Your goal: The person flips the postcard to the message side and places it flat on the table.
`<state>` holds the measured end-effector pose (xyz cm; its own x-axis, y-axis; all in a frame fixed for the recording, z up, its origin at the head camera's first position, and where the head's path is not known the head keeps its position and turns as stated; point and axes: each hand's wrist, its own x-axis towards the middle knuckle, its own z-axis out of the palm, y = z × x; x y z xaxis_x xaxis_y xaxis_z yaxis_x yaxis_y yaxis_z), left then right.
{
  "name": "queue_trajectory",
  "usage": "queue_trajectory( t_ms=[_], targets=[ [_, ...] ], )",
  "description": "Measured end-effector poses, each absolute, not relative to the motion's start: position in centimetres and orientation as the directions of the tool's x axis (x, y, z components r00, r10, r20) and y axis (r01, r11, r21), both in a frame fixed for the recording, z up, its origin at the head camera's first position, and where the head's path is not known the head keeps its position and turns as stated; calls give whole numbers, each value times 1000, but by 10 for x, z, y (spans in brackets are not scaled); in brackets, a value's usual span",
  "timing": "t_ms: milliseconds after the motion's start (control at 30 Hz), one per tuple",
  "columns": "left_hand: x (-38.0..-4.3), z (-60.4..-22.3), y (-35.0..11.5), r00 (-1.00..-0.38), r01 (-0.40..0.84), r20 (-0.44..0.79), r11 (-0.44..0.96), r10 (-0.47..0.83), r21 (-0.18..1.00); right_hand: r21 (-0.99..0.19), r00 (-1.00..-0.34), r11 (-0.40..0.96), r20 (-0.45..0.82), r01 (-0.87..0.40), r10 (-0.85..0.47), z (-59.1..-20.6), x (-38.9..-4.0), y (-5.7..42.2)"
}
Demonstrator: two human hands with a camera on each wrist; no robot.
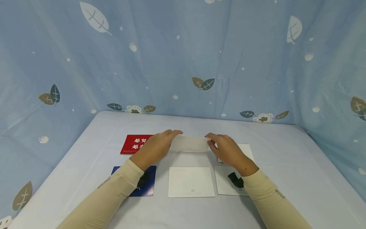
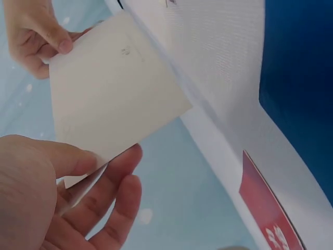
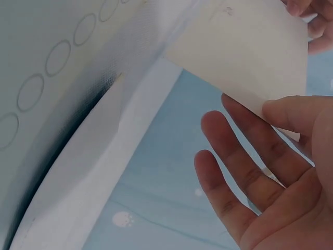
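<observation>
Both hands hold up a white card (image 1: 189, 144) above the middle of the table, one at each side. In the left wrist view, the left hand (image 2: 78, 203) pinches one edge of the card (image 2: 112, 91) between thumb and fingers. The right hand (image 3: 281, 172) grips the opposite edge, thumb on the near face, with its other fingers spread out below. A small dark mark shows near one edge of the card's pale face. From the head view the card is tilted and looks foreshortened, with the left hand (image 1: 158, 146) and right hand (image 1: 228, 152) level with each other.
On the white-covered table (image 1: 286, 178) lie a red card (image 1: 134, 144) with white characters, a blue card (image 1: 148, 187), a plain white card (image 1: 191, 183), a white card with a dark pipe shape (image 1: 224, 181), and another white card (image 1: 246, 149) partly behind the right hand. A blue curtain (image 1: 171, 57) hangs behind.
</observation>
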<state>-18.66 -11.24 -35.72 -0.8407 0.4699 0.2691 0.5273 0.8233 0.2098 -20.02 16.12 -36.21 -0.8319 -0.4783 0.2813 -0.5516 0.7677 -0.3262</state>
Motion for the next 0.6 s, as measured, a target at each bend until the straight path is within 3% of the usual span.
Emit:
queue_trajectory(
  t_ms=[367,600],
  targets=[
    [-188,-361,-111,-838,532,320,793,442,298,-335,-814,744,302,-578,-496,-361,-202,159],
    [-189,-363,-110,-858,508,287,787,426,350,-366,-799,712,321,-599,-508,-360,-202,160]
  ],
)
